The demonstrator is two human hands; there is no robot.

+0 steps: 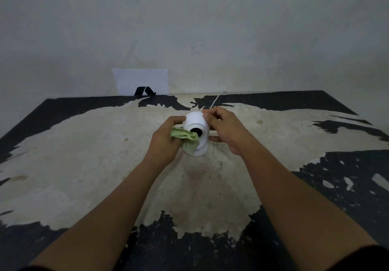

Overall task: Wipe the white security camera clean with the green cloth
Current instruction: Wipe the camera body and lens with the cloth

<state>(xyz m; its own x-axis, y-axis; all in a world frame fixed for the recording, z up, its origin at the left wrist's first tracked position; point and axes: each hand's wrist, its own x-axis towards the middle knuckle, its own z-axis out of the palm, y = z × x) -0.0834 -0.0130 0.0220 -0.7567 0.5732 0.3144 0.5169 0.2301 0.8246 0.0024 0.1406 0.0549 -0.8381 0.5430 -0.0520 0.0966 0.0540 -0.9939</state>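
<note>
Head view shows a worn black worktop (63, 110) against a pale wall (189, 28). Paper (143, 81) leans at its back edge. Near the middle stands the white camera (199, 121). Left hand (166, 142) pinches the green cloth (185, 138) on it; right hand (225, 129) grips its side, hiding the cord (216, 99).

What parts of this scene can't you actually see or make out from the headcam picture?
Only the head view is available.
- Security camera: its back and left side are hidden by both hands; the lettering on its base is too small and partly covered by the green cloth.
- Left hand: its palm and its grip on the cloth face away.
- White cable: its far end drops behind the table edge.
- Right hand: its fingertips hide whatever they pinch.
</note>
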